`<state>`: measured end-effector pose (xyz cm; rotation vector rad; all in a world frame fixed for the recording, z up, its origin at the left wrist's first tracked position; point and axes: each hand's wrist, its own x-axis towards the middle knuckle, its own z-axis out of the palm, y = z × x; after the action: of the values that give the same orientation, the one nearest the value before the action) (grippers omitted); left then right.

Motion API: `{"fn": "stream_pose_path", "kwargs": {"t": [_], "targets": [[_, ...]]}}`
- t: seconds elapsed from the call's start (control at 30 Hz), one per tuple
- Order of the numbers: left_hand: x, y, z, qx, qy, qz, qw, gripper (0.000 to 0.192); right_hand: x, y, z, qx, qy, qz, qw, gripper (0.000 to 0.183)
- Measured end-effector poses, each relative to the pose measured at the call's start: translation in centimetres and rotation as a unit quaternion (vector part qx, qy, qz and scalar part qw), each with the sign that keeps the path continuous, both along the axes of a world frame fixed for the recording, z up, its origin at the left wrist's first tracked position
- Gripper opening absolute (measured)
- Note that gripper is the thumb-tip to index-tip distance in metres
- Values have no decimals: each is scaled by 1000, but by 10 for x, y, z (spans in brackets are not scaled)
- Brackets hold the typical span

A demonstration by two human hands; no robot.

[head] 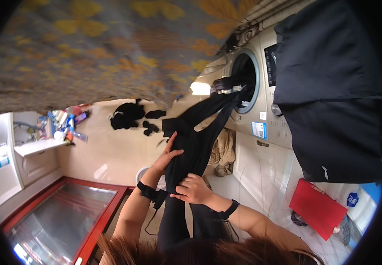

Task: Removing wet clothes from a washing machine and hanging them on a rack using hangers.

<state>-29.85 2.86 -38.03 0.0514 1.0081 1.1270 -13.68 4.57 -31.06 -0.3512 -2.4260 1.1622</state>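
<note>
Black trousers (191, 142), perhaps knitted or stretchy, lie stretched between my hands and the open drum of a front-loading washing machine (260, 116). Their two long legs run into the round door opening. My left hand (167, 159) holds the left edge of the black cloth, thumb on top and some fingers hidden behind it. Lower down, my right hand (192, 188) is closed at the cloth with curled fingers. More dark clothes (222, 85) hang out of the drum's mouth. Both wrists wear black straps, and a cable runs from the left one.
Black clothes (128, 116) lie on the tiled floor. A beige cloth (225, 152) is by the washer. A dark garment (330, 92) covers the washer's top, near a red bag (318, 208). A red-framed glass panel (61, 215) stands left. Patterned fabric (111, 59) fills the upper left.
</note>
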Motion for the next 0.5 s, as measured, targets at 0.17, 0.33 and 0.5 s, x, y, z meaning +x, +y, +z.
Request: {"fn": "stream_pose_path", "kwargs": {"t": [0.17, 0.33, 0.5], "targets": [[-29, -86, 42, -23, 147, 88, 985, 69, -5, -28, 42, 13, -26, 148, 989, 24], [-52, -120, 134, 26, 316, 105, 943, 45, -18, -36, 86, -21, -45, 267, 962, 22], [-78, -144, 225, 11, 304, 61, 951, 49, -51, 1, 138, 5, -20, 39, 999, 32]]}}
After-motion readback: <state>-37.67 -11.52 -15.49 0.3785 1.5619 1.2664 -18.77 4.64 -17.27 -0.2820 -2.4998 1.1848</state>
